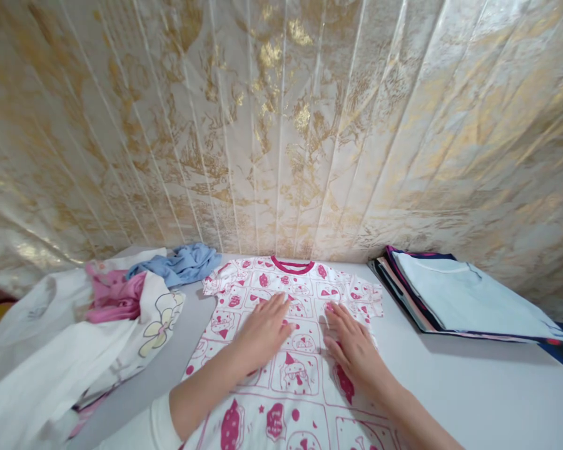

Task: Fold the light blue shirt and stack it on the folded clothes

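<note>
A white T-shirt (300,375) with a magenta print and a magenta neckband lies spread out in front of me, its collar at the far side. My left hand (265,331) rests palm down on the left part of its chest, fingers stretched forward. On the right part of the chest lies my right hand (351,344), also palm down with the fingers extended. Neither hand grips the cloth. Both short sleeves are laid out to the sides, and the lower hem runs out of view at the bottom.
On the left is a loose heap of clothes: white garments (37,350), a pink piece (117,294) and a blue piece (181,264). A stack of folded clothes (473,294), light blue on top, sits at the right. Behind the white table (473,387) hangs a gold-patterned curtain (281,125).
</note>
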`<state>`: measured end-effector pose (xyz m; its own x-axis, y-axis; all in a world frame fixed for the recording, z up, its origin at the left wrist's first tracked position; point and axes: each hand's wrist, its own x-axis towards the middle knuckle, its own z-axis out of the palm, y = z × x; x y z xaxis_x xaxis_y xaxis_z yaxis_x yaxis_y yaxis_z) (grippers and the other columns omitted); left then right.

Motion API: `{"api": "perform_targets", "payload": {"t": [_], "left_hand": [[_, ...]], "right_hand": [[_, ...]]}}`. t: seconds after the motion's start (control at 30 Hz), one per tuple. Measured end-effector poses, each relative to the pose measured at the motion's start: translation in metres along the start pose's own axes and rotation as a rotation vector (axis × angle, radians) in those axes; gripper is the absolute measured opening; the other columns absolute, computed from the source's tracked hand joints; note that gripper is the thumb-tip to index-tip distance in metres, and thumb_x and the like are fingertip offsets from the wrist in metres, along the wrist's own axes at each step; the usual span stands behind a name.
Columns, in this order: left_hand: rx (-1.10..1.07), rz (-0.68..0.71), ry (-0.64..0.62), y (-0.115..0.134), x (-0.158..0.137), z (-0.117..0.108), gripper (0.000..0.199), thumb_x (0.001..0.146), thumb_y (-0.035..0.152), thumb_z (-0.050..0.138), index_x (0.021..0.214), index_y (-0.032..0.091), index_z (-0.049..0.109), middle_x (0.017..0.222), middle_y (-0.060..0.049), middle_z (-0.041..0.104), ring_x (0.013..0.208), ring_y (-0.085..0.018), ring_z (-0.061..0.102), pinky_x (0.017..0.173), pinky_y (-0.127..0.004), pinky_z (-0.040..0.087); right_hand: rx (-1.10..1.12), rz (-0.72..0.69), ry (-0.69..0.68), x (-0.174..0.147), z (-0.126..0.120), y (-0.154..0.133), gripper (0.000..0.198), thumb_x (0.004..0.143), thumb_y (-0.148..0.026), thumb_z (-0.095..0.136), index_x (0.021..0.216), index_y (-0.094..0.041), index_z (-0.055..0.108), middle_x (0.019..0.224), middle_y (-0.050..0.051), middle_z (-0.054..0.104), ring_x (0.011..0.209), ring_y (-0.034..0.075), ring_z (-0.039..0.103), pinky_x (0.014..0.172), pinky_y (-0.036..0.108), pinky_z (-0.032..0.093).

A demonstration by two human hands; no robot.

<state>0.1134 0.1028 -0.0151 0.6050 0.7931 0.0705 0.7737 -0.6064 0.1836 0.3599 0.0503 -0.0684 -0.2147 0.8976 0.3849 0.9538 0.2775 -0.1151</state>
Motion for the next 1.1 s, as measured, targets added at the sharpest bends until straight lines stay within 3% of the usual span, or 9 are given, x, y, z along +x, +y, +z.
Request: {"api": "perform_targets", "payload": {"t": [0.1,0.2,0.37,0.47,0.53,0.67,0.77,0.97,1.1], "left_hand": [[0.074,-0.135,0.052,-0.047,0.002,0.007,0.053,0.101,0.042,0.035,0.146,0.014,0.038,0.155,-0.012,0.029,0.144,-0.026,0.026,0.114,-0.044,0.026],[0.122,-0.233,0.111,-0.082,0.001,0.011,0.052,0.101,0.038,0.035,0.147,0.014,0.035,0.156,-0.013,0.026,0.145,-0.027,0.021,0.115,-0.045,0.019],[0.134,-0.313,0.143,-0.107,0.012,0.005,0.052,0.099,0.037,0.035,0.146,0.015,0.036,0.155,-0.014,0.031,0.144,-0.029,0.026,0.113,-0.046,0.024],[0.13,-0.308,0.143,-0.099,0.017,-0.004,0.052,0.098,0.034,0.034,0.145,0.014,0.036,0.153,-0.016,0.033,0.143,-0.03,0.028,0.112,-0.049,0.025],[0.127,-0.269,0.144,-0.084,0.008,-0.008,0.051,0.099,0.031,0.033,0.146,0.012,0.036,0.155,-0.016,0.03,0.144,-0.029,0.025,0.114,-0.048,0.023],[0.096,-0.099,0.115,-0.042,-0.045,-0.002,0.051,0.102,0.037,0.029,0.15,0.02,0.029,0.159,-0.005,0.022,0.146,-0.02,0.02,0.116,-0.039,0.022],[0.003,0.072,0.102,-0.024,-0.09,0.009,0.057,0.102,0.048,0.032,0.152,0.022,0.025,0.159,-0.007,0.022,0.145,-0.022,0.023,0.115,-0.04,0.025],[-0.057,0.12,0.0,-0.033,-0.12,0.004,0.056,0.102,0.049,0.034,0.152,0.025,0.025,0.158,-0.007,0.023,0.145,-0.025,0.022,0.116,-0.044,0.022],[-0.198,0.299,-0.054,-0.029,-0.131,-0.012,0.049,0.101,0.044,0.042,0.147,0.029,0.036,0.154,-0.007,0.034,0.141,-0.026,0.032,0.115,-0.045,0.023]], "right_hand": [[-0.073,-0.002,-0.076,-0.004,0.008,-0.001,0.056,0.099,-0.05,0.033,0.147,-0.023,0.039,0.154,0.009,0.037,0.142,0.027,0.032,0.108,0.047,0.036],[-0.138,0.066,-0.125,0.002,0.007,0.021,0.06,0.098,-0.054,0.03,0.149,-0.023,0.037,0.155,0.008,0.034,0.143,0.027,0.029,0.111,0.048,0.031],[-0.151,0.095,-0.204,0.022,-0.001,0.049,0.06,0.097,-0.054,0.03,0.148,-0.023,0.038,0.155,0.007,0.034,0.143,0.026,0.029,0.112,0.046,0.031],[-0.15,0.108,-0.177,0.031,-0.004,0.036,0.058,0.097,-0.052,0.032,0.145,-0.022,0.042,0.151,0.011,0.041,0.142,0.03,0.032,0.111,0.051,0.03],[-0.141,0.078,-0.158,0.028,-0.007,0.012,0.058,0.098,-0.052,0.031,0.145,-0.021,0.042,0.152,0.012,0.039,0.142,0.031,0.03,0.112,0.052,0.028],[0.032,-0.193,-0.221,-0.006,-0.017,-0.059,0.058,0.1,-0.05,0.031,0.152,-0.024,0.029,0.158,0.006,0.026,0.145,0.024,0.023,0.116,0.046,0.026],[0.162,-0.337,-0.337,-0.037,-0.029,-0.094,0.07,0.097,-0.054,0.038,0.155,-0.019,0.018,0.16,0.009,0.017,0.147,0.027,0.017,0.116,0.047,0.025],[0.252,-0.457,-0.526,-0.052,-0.054,-0.087,0.077,0.094,-0.062,0.04,0.155,-0.027,0.011,0.161,0.009,0.012,0.147,0.032,0.012,0.117,0.055,0.018],[0.275,-0.496,-0.519,-0.048,-0.068,-0.087,0.071,0.094,-0.059,0.044,0.153,-0.028,0.022,0.16,0.011,0.018,0.146,0.033,0.018,0.114,0.056,0.022]]}}
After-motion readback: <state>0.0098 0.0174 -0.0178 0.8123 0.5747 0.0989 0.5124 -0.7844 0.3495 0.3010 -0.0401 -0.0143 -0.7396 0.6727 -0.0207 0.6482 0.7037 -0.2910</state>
